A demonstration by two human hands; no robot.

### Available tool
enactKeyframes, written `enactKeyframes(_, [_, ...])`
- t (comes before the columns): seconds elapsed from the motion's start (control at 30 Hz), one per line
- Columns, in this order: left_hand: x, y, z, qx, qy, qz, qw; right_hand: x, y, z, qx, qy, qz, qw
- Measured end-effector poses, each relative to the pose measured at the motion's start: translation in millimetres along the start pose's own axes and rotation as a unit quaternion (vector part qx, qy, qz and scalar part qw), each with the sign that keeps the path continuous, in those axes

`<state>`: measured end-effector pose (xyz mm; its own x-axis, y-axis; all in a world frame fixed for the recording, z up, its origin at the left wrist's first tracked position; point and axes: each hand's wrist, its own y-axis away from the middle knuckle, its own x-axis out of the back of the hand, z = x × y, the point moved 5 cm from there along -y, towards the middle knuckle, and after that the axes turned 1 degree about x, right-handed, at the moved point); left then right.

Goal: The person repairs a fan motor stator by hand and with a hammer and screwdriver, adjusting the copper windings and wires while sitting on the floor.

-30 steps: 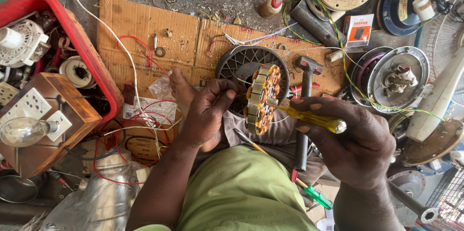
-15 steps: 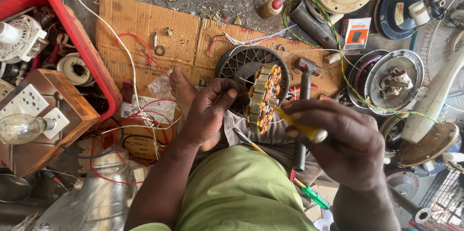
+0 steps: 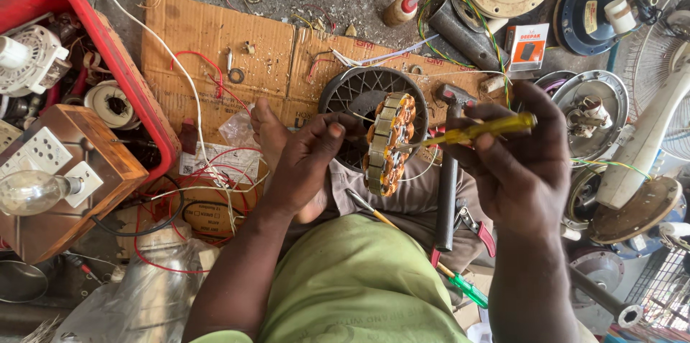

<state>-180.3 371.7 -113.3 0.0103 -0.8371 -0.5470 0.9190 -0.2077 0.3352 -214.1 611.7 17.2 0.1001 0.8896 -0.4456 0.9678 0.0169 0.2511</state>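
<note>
Above the lap, over the cardboard's (image 3: pixel 215 41) near edge, the left hand (image 3: pixel 305 163) pinches the stator (image 3: pixel 388 143) on edge, fingers closed on its rim. The right hand (image 3: pixel 521 170) grips a yellow screwdriver (image 3: pixel 478 130), tip at the windings. It looks heavy and rigid; the copper wire seems fragile, so the steel rim is the safer hold.

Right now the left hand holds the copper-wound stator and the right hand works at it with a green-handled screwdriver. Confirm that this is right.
Not quite: the screwdriver in the right hand has a yellow handle, not a green one, as the head view shows. The green-handled screwdriver lies unused by the person's leg. The rest stands: the left hand holds the copper-wound stator.
</note>
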Motion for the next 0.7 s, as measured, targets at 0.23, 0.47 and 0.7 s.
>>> enactKeyframes(0.23, [-7.1, 1.9, 7.9, -0.032, 0.007, -0.05, 0.998, 21.2, -12.9, 30.0, -0.051, -0.112, 0.037, 0.992])
enactKeyframes(0.47, [-15.9, 4.8, 6.3, -0.015, -0.029, -0.053, 0.998, 50.6, -17.9, 58.9, -0.092, -0.134, 0.075, 0.984])
enactKeyframes(0.7, [-24.0, 7.5, 1.3, 0.009, -0.03, -0.041, 0.999, 64.7, -21.3, 71.8, -0.135, -0.172, 0.083, 0.972])
